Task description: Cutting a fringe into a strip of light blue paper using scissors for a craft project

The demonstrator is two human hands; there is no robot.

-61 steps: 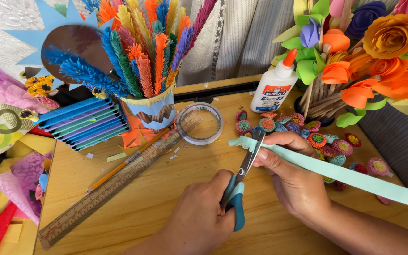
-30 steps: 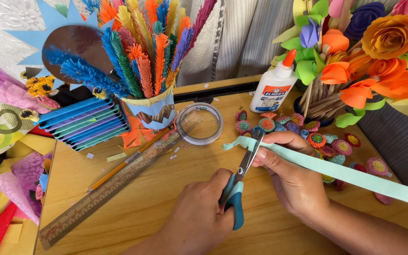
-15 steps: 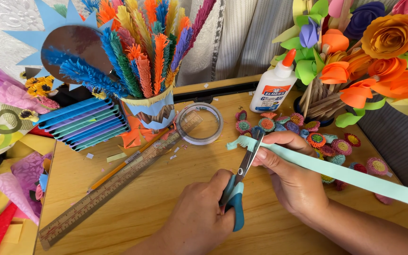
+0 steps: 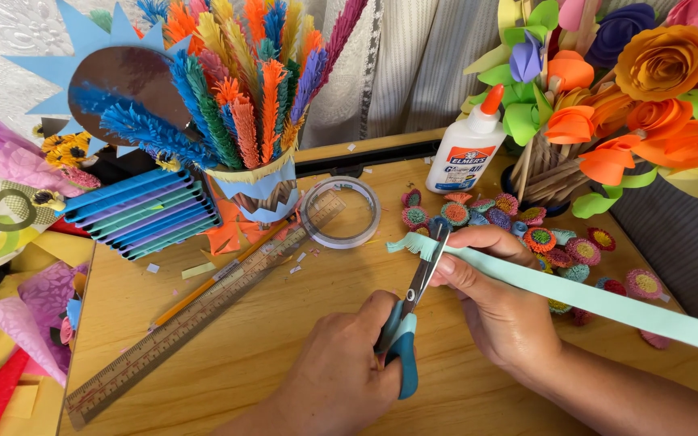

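The left hand (image 4: 349, 371) is closed through the handles of the scissors (image 4: 410, 319), blades aimed at the desk's (image 4: 284, 339) far edge and closed on the strip (image 4: 575, 295). The right hand (image 4: 498, 295) pinches that mint strip just behind the blades, keeping it taut above the desk so each snip crosses its edge; its fringed tip sits left of the blades. The rest trails off toward the right edge.
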